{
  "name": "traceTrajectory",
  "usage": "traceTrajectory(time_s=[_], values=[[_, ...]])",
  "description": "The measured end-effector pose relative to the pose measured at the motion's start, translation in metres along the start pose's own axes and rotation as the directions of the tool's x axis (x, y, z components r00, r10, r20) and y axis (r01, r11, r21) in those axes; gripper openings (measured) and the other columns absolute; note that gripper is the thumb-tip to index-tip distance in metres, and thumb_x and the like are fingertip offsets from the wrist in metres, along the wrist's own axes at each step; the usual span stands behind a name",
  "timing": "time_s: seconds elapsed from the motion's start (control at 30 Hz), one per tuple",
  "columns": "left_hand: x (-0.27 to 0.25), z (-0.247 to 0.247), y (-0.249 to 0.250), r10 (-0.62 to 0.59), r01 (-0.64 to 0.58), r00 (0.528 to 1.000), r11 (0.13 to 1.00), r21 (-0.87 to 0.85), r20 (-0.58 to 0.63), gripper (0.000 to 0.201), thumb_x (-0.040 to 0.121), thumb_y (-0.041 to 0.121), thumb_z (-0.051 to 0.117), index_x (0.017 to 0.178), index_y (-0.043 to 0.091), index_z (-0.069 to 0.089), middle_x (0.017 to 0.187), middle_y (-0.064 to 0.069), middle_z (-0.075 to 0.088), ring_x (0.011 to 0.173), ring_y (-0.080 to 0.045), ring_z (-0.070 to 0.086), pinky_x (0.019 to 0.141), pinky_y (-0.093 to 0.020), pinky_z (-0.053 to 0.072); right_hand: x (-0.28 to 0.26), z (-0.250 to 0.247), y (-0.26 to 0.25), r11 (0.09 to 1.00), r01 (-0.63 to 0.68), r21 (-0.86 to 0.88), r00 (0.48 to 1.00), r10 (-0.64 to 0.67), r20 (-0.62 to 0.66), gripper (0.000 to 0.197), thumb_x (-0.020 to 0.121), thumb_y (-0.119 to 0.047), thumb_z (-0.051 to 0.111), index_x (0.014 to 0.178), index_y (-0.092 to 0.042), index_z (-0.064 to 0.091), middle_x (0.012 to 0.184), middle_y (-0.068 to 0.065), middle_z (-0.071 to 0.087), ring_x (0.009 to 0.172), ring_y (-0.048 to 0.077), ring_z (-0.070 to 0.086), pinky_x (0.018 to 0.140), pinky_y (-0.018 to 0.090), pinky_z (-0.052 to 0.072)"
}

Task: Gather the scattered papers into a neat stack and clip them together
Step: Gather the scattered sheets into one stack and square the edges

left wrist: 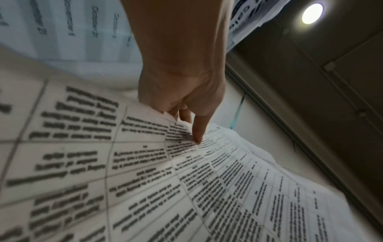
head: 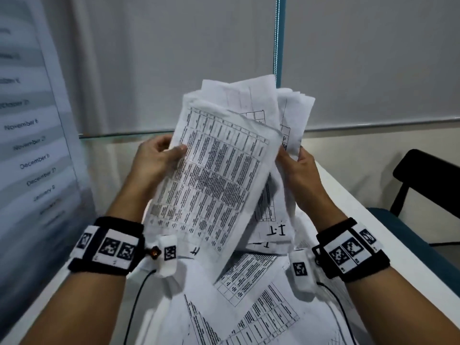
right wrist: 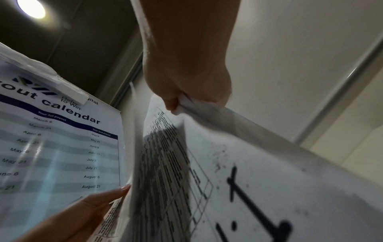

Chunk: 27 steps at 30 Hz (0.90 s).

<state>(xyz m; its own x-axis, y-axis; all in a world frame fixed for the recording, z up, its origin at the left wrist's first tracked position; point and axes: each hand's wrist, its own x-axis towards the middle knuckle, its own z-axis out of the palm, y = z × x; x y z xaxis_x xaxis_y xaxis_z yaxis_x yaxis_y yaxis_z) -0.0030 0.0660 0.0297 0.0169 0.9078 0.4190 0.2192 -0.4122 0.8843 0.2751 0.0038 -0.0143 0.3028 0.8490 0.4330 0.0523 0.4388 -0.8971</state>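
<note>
I hold an uneven bundle of printed papers (head: 219, 170) upright above the table, its sheets fanned out and askew at the top. My left hand (head: 159, 155) pinches the bundle's left edge, thumb on the front sheet (left wrist: 145, 163). My right hand (head: 296, 165) grips the right edge, fingers curled round the crumpled sheets (right wrist: 186, 104). More printed sheets (head: 251, 295) lie scattered flat on the white table (head: 373, 227) under my wrists. No clip shows in any view.
A glossy payout calendar poster (head: 29, 135) stands close on the left. A dark chair (head: 423, 175) sits beyond the table's right edge. A pale roller blind and a glass partition rise behind the table. Thin black cables (head: 134, 305) trail from both wristbands across the papers.
</note>
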Motion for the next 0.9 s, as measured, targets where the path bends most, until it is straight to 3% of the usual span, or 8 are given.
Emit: traceTrajectory(time_s=[0.1, 0.23, 0.37, 0.53, 0.63, 0.77, 0.83, 0.9], values=[[-0.004, 0.017, -0.007, -0.014, 0.016, 0.998, 1.0, 0.024, -0.063, 0.012, 0.092, 0.015, 0.074, 0.102, 0.021, 0.074, 0.092, 0.002, 0.078, 0.081, -0.015, 0.075, 0.076, -0.033, 0.061, -0.001, -0.001, -0.001, 1.0, 0.0, -0.013, 1.0, 0.0, -0.007, 0.027, 0.101, -0.029, 0.058, 0.115, -0.01, 0.071, 0.095, -0.007, 0.078, 0.09, 0.004, 0.073, 0.072, 0.018, 0.054], [-0.001, 0.016, -0.005, -0.028, 0.036, 0.986, 0.998, 0.043, -0.163, 0.008, 0.09, 0.02, 0.077, 0.097, 0.023, 0.074, 0.092, 0.0, 0.079, 0.088, -0.025, 0.077, 0.077, -0.04, 0.063, 0.001, -0.002, -0.003, 0.999, -0.039, 0.026, 0.999, 0.039, -0.016, 0.022, 0.099, -0.029, 0.061, 0.11, -0.015, 0.071, 0.1, -0.001, 0.078, 0.095, 0.013, 0.074, 0.081, 0.03, 0.056], [0.002, 0.004, 0.005, -0.006, 0.027, 0.967, 0.996, 0.079, -0.253, 0.021, 0.096, 0.019, 0.069, 0.117, 0.016, 0.069, 0.101, 0.002, 0.074, 0.078, -0.014, 0.071, 0.06, -0.022, 0.052, 0.005, -0.002, -0.002, 0.996, -0.059, 0.071, 0.998, 0.06, -0.021, 0.026, 0.098, -0.032, 0.062, 0.117, -0.015, 0.07, 0.111, 0.001, 0.077, 0.109, 0.018, 0.071, 0.102, 0.043, 0.052], [0.012, -0.024, 0.031, 0.074, -0.03, 0.942, 0.99, 0.14, -0.327, 0.03, 0.1, 0.022, 0.063, 0.129, 0.014, 0.064, 0.111, 0.0, 0.071, 0.084, -0.01, 0.067, 0.075, -0.027, 0.056, 0.008, -0.006, -0.004, 0.996, -0.067, 0.061, 0.996, 0.071, -0.053, 0.032, 0.098, -0.033, 0.063, 0.124, -0.016, 0.067, 0.118, -0.003, 0.074, 0.115, 0.012, 0.067, 0.108, 0.038, 0.048], [0.019, -0.038, 0.056, 0.228, -0.152, 0.923, 0.956, 0.251, -0.309, 0.021, 0.101, 0.022, 0.063, 0.12, 0.016, 0.07, 0.096, 0.003, 0.071, 0.074, 0.001, 0.061, 0.066, -0.018, 0.049, 0.007, -0.008, -0.006, 0.996, -0.067, 0.051, 0.996, 0.069, -0.049, 0.034, 0.097, -0.034, 0.062, 0.126, -0.016, 0.066, 0.116, -0.006, 0.073, 0.115, 0.01, 0.066, 0.108, 0.034, 0.047], [0.017, -0.046, 0.099, 0.508, -0.416, 0.857, 0.784, 0.461, -0.091, 0.017, 0.096, 0.013, 0.062, 0.09, 0.028, 0.066, 0.081, 0.008, 0.058, 0.067, 0.012, 0.056, 0.065, -0.006, 0.041, 0.008, -0.01, -0.007, 0.997, -0.069, 0.035, 0.997, 0.071, -0.042, 0.032, 0.098, -0.035, 0.061, 0.124, -0.016, 0.067, 0.113, -0.008, 0.074, 0.113, 0.009, 0.066, 0.105, 0.032, 0.047], [0.013, -0.043, 0.116, 0.637, -0.548, 0.769, 0.619, 0.563, 0.047, 0.019, 0.086, 0.009, 0.059, 0.093, 0.022, 0.071, 0.089, -0.001, 0.061, 0.088, -0.013, 0.064, 0.084, -0.023, 0.047, 0.008, -0.01, -0.009, 0.997, -0.067, 0.047, 0.996, 0.07, -0.053, 0.03, 0.098, -0.033, 0.062, 0.122, -0.016, 0.068, 0.11, -0.007, 0.075, 0.11, 0.01, 0.068, 0.102, 0.031, 0.049], [0.004, -0.028, 0.126, 0.717, -0.659, 0.653, 0.378, 0.65, 0.246, 0.027, 0.077, 0.009, 0.052, 0.093, 0.011, 0.073, 0.095, -0.015, 0.065, 0.093, -0.037, 0.063, 0.087, -0.042, 0.047, 0.008, -0.011, -0.012, 0.996, -0.07, 0.055, 0.997, 0.072, -0.041, 0.027, 0.098, -0.033, 0.061, 0.12, -0.019, 0.068, 0.109, -0.009, 0.074, 0.109, 0.007, 0.067, 0.1, 0.028, 0.048]])
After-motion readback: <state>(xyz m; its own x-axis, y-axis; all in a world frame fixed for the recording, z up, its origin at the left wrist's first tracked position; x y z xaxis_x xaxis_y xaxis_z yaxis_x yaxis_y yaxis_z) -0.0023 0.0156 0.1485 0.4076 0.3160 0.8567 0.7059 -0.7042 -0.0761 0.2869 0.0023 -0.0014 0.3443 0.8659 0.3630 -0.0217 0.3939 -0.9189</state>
